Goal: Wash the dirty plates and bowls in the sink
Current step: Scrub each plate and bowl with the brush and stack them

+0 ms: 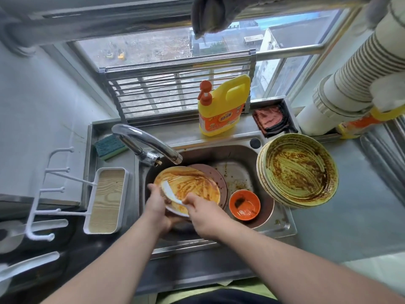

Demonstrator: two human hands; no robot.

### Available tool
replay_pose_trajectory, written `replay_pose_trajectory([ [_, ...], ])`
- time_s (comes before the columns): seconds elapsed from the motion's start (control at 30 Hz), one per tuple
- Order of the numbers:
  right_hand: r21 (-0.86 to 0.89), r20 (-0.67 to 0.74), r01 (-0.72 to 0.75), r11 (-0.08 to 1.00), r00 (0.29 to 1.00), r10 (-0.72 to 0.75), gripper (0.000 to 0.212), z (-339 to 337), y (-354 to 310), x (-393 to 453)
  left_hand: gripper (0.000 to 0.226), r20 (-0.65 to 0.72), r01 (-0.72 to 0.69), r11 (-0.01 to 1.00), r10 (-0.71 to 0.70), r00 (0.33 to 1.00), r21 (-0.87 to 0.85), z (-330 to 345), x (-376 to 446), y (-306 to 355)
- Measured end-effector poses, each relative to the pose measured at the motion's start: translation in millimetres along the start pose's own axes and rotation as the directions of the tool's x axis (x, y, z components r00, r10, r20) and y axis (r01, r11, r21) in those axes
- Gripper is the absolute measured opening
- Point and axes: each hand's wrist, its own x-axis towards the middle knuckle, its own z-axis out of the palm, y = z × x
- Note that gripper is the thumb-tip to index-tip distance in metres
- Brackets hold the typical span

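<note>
Partly hidden under the plate [192, 185], the left hand [156, 207] shows only its back and thumb; the thumb sits on the plate's near-left rim, and the fingers underneath cannot be seen, though they clearly hold the plate up, tilted over the left half of the sink [238, 170]. Beneath it lies a brown plate [215, 175], mostly covered, so how many dishes sit there is hard to tell. The right hand [205, 213] has its fingers curled around the handle of a white spoon [169, 190]; the handle end disappears inside the fist, while the bowl of the spoon lies on the plate's left part, touching the orange-brown sauce smeared across it. Right of the plate, on the sink floor, stands a small orange bowl [244, 205] with dark residue. On the sink's right edge rests a stack of green plates [299, 170], the top one streaked brown; the lower ones show only as rims. Above the sink curves the tap [149, 142], its spout just over the plate's far rim. Behind the sink stand a yellow bottle [222, 106] and, to the left, a sponge [110, 147].
</note>
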Motion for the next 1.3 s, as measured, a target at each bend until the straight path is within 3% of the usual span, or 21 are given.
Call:
replay_pose_trajectory([
  [0.1, -0.119, 0.077, 0.043, 0.992, 0.996, -0.034, 0.020, -8, 13, -17, 0.091, 0.009, 0.052, 0.997, -0.051, 0.999, -0.061, -9, 14, 7],
  [0.27, -0.360, 0.106, 0.014, 0.933, 0.994, 0.025, 0.010, -31, 53, -38, 0.067, -0.089, 0.015, 0.999, -0.019, 0.996, -0.041, -18, 33, 3],
  [0.4, -0.346, 0.071, 0.002, 0.938, 0.997, 0.024, 0.015, -26, 51, -39, 0.066, -0.065, -0.020, 0.997, 0.015, 0.998, -0.069, -8, 33, -10],
  [0.5, -0.335, 0.083, 0.042, 0.941, 0.996, -0.015, 0.017, -11, 45, -36, 0.053, -0.084, -0.086, 0.996, 0.086, 0.993, 0.003, -1, 29, -17],
  [0.6, -0.432, 0.065, -0.023, 0.902, 0.996, 0.057, 0.015, -24, 76, -31, 0.041, -0.115, -0.152, 0.985, 0.161, 0.980, 0.082, -7, 30, -6],
  [0.73, -0.531, 0.000, -0.094, 0.842, 0.994, 0.111, 0.019, -50, 107, -25, 0.044, -0.122, -0.164, 0.971, 0.186, 0.975, 0.173, -17, 38, 5],
  [0.9, -0.591, 0.114, 0.085, 0.802, 0.993, -0.021, 0.028, -16, 84, -31, 0.030, -0.155, -0.200, 0.967, 0.224, 0.962, 0.155, -10, 38, -7],
  [1.1, -0.691, 0.024, -0.010, 0.723, 0.999, 0.036, 0.047, -38, 105, -18, 0.039, -0.174, -0.192, 0.957, 0.232, 0.957, 0.219, -22, 40, -11],
  [1.23, -0.692, 0.173, 0.190, 0.696, 0.980, -0.096, 0.045, -21, 71, -32, 0.033, -0.158, -0.210, 0.967, 0.232, 0.960, 0.142, -12, 34, -16],
  [1.3, -0.692, 0.166, 0.215, 0.689, 0.976, -0.138, 0.042, -11, 56, -31, 0.032, -0.133, -0.216, 0.963, 0.238, 0.962, 0.162, -7, 33, -24],
])
